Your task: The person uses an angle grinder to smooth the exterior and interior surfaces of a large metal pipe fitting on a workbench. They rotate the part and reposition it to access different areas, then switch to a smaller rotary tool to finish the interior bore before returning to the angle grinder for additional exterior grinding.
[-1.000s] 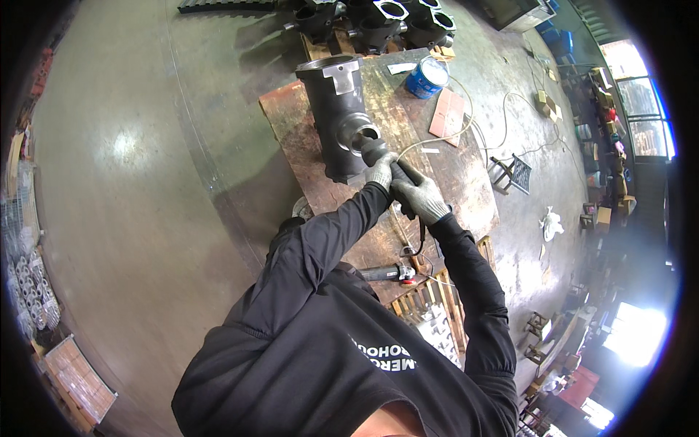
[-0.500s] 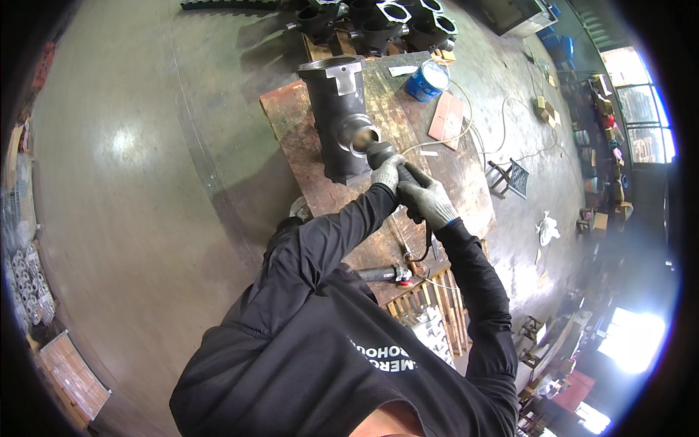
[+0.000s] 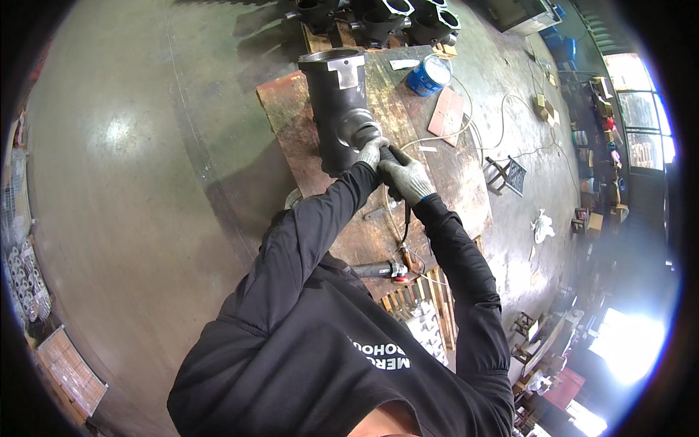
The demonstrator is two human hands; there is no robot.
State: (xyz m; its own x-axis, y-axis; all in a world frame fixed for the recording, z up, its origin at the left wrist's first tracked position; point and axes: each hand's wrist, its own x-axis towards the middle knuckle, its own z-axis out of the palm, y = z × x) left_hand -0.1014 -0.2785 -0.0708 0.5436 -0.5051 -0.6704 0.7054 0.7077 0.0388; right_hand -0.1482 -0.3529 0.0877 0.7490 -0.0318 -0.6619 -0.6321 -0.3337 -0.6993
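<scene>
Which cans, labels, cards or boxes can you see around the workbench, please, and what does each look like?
Paint can: far end of the rusty bench, round, blue with a pale top.
Label: on the black pipe casting, pale rectangle.
Card: flat beside the can, pinkish-brown rectangle.
Boxes: on the floor beyond, small, tan.

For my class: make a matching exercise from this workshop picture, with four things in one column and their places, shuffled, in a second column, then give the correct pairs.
Things
1. black pipe casting
2. blue tin
3. left hand
4. second power tool

Places
A. lying on the table's near edge, by the person's chest
B. on the casting's side opening
C. far right part of the rusty table
D. lying along the table's left half

Pairs: 1-D, 2-C, 3-B, 4-A
</scene>
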